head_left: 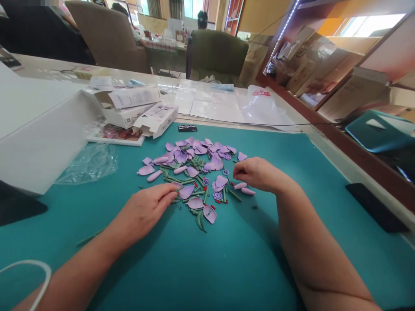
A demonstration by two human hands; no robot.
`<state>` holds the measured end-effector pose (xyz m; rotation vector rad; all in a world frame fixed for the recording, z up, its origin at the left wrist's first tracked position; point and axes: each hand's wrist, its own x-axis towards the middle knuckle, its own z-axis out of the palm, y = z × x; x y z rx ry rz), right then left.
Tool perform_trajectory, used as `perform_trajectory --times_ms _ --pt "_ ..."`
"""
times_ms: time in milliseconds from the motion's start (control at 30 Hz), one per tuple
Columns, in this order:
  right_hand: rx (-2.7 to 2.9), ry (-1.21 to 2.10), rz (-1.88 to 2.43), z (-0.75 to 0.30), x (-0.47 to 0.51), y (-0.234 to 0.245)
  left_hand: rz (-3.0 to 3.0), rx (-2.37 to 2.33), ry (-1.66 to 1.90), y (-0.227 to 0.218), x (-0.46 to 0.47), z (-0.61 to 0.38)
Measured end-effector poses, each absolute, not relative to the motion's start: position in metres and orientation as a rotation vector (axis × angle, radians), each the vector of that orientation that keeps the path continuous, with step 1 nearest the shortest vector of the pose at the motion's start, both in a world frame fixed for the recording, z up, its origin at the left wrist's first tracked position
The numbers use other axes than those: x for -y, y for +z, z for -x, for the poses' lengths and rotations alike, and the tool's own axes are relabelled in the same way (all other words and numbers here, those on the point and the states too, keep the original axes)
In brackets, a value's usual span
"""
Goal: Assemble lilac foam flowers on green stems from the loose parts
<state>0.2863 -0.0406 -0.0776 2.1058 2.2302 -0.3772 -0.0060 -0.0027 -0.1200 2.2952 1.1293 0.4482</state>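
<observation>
A loose pile of small plastic flower parts lies in the middle of the mat: lilac petals (180, 156), green stem pieces (235, 195), purple spoked wheels (217, 196) and small red connectors. At the pile's near left edge, my left hand (147, 209) has thumb and forefinger pinched together over a small green part, too covered to name. My right hand (259, 172) is at the right edge with curled fingers, close to two pink bud-shaped pieces (248, 191); whatever it grips is hidden. A curved green leaf (200, 221) rests at the near side.
White boxes (157, 119), opened, and a crumpled clear bag (92, 164) sit at the left. A black card (187, 128) lies behind the pile. On the right is a dark flat object (376, 207). Clear plastic sheets (217, 106) cover the table beyond the green mat (220, 268).
</observation>
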Motion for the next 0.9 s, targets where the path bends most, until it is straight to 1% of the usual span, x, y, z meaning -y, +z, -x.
perform_trajectory --times_ms 167,300,400,567,767,900 --pt "-2.402 -0.498 -2.027 -0.272 0.043 -0.082 -2.298 -1.129 0.384 -0.12 0.003 0.005" --pt "-2.565 -0.618 -1.851 -0.246 0.047 -0.09 -2.322 -1.106 0.327 -0.118 0.005 0.004" --pt "-2.596 -0.63 -1.772 -0.23 0.049 -0.093 -2.309 -1.119 0.299 -0.117 0.006 0.004" --pt "-2.559 -0.524 -1.838 -0.226 0.048 -0.098 -2.306 -1.137 0.29 -0.119 0.005 0.004" --pt "-2.422 -0.214 -2.121 -0.237 0.04 -0.106 -2.289 -1.154 0.258 -0.12 0.005 0.004" --pt "-2.489 -0.201 -2.117 -0.238 0.036 -0.116 -2.287 -1.162 0.23 -0.12 0.004 0.004"
